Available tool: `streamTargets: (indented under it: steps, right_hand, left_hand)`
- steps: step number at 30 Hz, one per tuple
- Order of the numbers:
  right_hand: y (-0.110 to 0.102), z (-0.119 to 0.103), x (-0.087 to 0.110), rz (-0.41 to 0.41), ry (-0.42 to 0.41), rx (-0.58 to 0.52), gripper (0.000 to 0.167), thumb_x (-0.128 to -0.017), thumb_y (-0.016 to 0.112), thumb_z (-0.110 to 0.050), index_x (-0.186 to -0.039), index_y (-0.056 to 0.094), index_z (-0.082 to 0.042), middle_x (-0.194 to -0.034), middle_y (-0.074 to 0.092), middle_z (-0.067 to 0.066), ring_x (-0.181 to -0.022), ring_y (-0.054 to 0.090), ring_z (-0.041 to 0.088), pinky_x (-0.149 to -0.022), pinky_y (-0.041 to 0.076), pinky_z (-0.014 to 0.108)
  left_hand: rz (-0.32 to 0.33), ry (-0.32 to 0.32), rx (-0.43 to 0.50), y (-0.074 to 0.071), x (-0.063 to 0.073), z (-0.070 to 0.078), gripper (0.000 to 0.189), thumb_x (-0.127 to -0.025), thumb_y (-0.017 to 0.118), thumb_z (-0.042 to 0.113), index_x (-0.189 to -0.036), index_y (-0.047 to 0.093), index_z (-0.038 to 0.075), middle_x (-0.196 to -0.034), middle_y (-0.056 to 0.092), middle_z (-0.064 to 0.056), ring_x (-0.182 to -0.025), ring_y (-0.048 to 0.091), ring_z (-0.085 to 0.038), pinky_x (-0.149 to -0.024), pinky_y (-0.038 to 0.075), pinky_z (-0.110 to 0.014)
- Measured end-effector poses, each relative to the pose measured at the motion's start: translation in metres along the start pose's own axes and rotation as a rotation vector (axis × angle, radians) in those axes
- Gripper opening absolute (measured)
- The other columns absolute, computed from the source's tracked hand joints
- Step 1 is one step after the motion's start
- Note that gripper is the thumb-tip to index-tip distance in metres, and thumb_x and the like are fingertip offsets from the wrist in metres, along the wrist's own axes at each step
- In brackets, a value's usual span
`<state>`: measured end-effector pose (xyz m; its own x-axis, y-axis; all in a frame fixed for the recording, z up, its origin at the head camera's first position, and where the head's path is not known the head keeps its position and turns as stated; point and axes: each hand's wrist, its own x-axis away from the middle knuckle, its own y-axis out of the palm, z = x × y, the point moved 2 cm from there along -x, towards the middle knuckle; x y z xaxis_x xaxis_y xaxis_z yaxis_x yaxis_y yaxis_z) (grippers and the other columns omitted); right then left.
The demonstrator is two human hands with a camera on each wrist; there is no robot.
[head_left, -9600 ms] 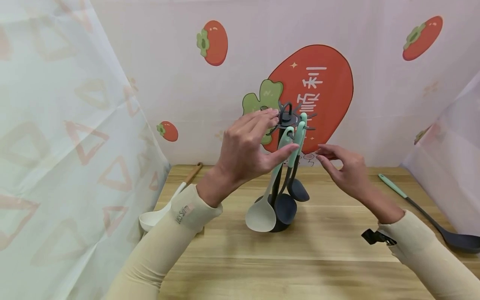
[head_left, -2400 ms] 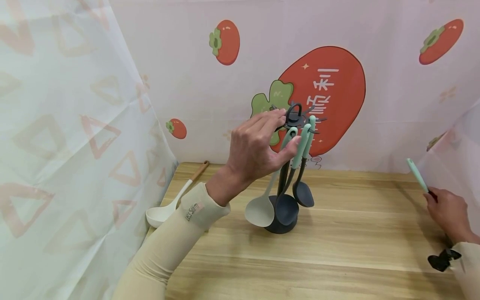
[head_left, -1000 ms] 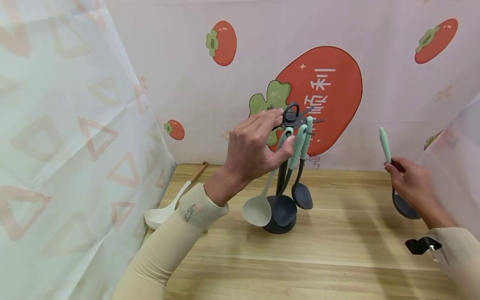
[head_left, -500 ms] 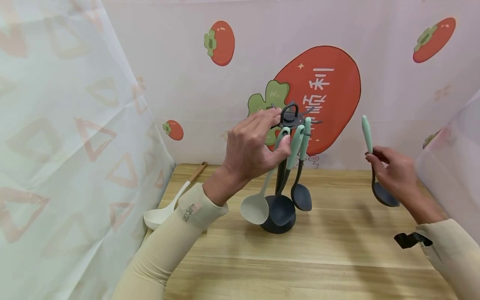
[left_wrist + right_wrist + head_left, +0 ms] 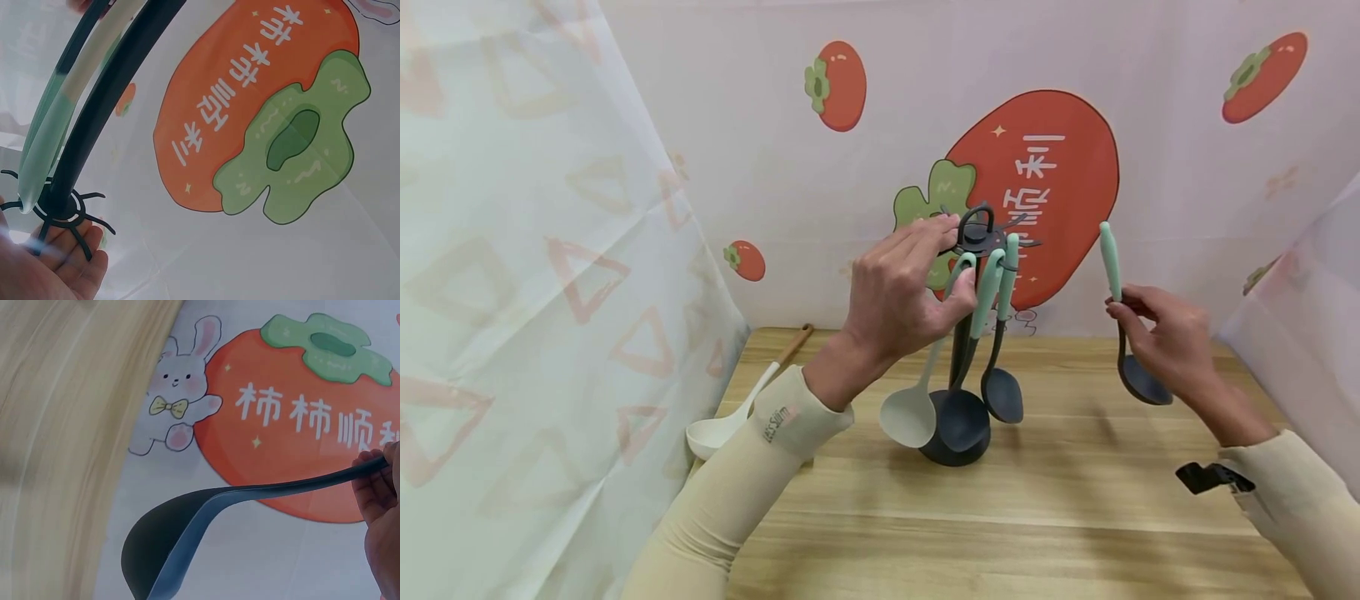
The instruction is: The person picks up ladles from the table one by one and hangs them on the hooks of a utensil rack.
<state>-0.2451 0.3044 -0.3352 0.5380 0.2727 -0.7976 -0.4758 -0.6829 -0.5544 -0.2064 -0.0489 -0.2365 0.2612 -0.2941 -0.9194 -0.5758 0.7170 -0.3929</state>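
My right hand [image 5: 1172, 337] pinches a ladle [image 5: 1108, 258] where its mint-green handle meets the dark neck, holding it upright above the table. The dark bowl hangs below the hand; the right wrist view shows that bowl [image 5: 169, 540] side-on. At centre stands a dark utensil rack [image 5: 976, 240] with hooks radiating from its top. My left hand [image 5: 898, 292] rests against the rack's top, its fingers extended at the hooks and its thumb by a green handle. From the hooks hang a pale ladle [image 5: 908, 415], a dark ladle [image 5: 964, 421] and another dark utensil [image 5: 1003, 396].
On the table's left side lies a white ladle [image 5: 722, 429] with a brown wooden handle, partly hidden behind my left sleeve. The wooden table [image 5: 1000, 533] meets a persimmon-printed cloth [image 5: 865, 183] at the back, and printed cloth also lines both sides.
My right hand has picked up the ladle that lay on the table at right and carried it leftward, nearer the rack. My left hand stays at the rack's top.
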Motion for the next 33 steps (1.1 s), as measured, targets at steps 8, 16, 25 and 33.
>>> streamTargets:
  steps: [8,16,25,33]
  right_hand:
    - [0.006,-0.021,-0.010,0.010,-0.021,-0.075,0.034,-0.081,0.081,0.017,-0.113,0.074,0.013,-0.095,0.077,0.024,-0.098,0.056,-0.026,-0.089,0.046,0.001]
    - [0.011,-0.039,-0.018,0.007,-0.033,-0.112,0.042,-0.072,0.082,0.025,-0.111,0.074,0.013,-0.094,0.078,0.022,-0.095,0.061,-0.021,-0.088,0.048,0.003]
    - [0.014,-0.055,-0.027,-0.035,-0.038,-0.107,0.039,-0.075,0.082,0.023,-0.112,0.074,0.012,-0.095,0.077,0.020,-0.094,0.061,-0.018,-0.088,0.048,0.002]
    - [0.019,-0.064,-0.036,0.016,-0.091,-0.085,0.042,-0.072,0.085,0.020,-0.112,0.077,0.007,-0.093,0.078,0.013,-0.075,0.070,0.020,-0.081,0.046,0.001]
  left_hand:
    - [-0.011,-0.001,0.004,0.000,0.000,0.000,0.039,-0.091,0.065,0.026,-0.114,0.076,-0.004,-0.120,0.078,-0.015,-0.117,0.074,-0.029,-0.094,0.063,-0.040]
    - [-0.008,-0.005,0.003,0.000,0.000,-0.001,0.040,-0.091,0.065,0.027,-0.114,0.076,-0.003,-0.120,0.078,-0.015,-0.116,0.075,-0.029,-0.092,0.063,-0.041]
    - [-0.005,-0.007,0.010,-0.001,0.000,-0.001,0.040,-0.091,0.065,0.027,-0.115,0.075,-0.004,-0.119,0.078,-0.015,-0.115,0.075,-0.029,-0.093,0.063,-0.041]
    - [-0.009,-0.010,0.022,-0.001,0.000,-0.001,0.041,-0.091,0.065,0.026,-0.117,0.075,-0.004,-0.119,0.078,-0.016,-0.116,0.075,-0.029,-0.095,0.062,-0.042]
